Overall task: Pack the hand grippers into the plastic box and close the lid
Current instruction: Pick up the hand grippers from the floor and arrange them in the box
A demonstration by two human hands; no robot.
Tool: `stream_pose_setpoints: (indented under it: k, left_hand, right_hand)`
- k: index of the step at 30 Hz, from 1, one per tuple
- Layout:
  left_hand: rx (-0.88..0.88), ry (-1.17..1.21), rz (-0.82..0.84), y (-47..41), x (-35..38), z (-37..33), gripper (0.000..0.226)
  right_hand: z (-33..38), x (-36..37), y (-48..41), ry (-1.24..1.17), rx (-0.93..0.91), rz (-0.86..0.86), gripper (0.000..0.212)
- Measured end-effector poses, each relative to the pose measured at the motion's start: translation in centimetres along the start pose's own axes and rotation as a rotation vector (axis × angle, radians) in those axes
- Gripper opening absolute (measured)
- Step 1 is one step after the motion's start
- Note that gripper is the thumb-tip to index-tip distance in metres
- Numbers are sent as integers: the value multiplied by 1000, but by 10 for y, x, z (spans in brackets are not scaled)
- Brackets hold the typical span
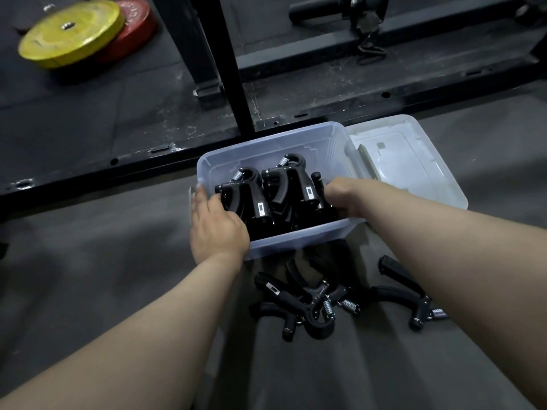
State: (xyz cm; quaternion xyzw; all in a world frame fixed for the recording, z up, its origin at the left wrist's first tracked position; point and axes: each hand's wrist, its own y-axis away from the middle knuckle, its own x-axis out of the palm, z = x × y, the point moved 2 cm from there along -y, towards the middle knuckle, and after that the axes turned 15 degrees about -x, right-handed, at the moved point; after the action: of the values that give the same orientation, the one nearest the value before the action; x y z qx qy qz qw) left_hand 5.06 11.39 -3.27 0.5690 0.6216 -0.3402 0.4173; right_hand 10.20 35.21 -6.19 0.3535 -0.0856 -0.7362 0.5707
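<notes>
A clear plastic box (pixel 266 149) stands open on the dark floor with several black hand grippers (pixel 257 199) packed upright inside. Its lid (pixel 414 161) lies flat on the floor, touching the box's right side. My left hand (pixel 216 226) rests over the box's left rim, fingers against the left row of grippers. My right hand (pixel 340 196) reaches inside at the right and is closed around a gripper (pixel 307 190) in the right row. Several more loose grippers (pixel 310 303) lie in a heap on the floor just in front of the box, between my forearms.
A black steel rack frame (pixel 231 69) with a long base rail (pixel 148 155) stands right behind the box. A yellow weight plate (pixel 71 31) lies on a red one (pixel 136 28) at far left. A bar sleeve (pixel 319 8) is at the top.
</notes>
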Motion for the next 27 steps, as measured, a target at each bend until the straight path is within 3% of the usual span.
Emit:
stream_pose_setpoints:
  k: [5, 13, 19, 23, 27]
  left_hand:
    - [1, -1, 2, -1, 1, 1, 44]
    - [18, -2, -8, -3, 3, 2, 44]
    - [32, -17, -2, -2, 2, 2, 45]
    - [27, -4, -2, -2, 1, 2, 46]
    - [40, -10, 6, -2, 2, 2, 47]
  right_hand:
    - [-5, 0, -6, 60, -1, -29, 12]
    - [-5, -1, -9, 121, -21, 52, 27]
    - [5, -5, 4, 24, -180, -269, 14]
    - [12, -16, 28, -96, -353, -444, 37]
    - [2, -34, 61, -300, -445, -617, 34]
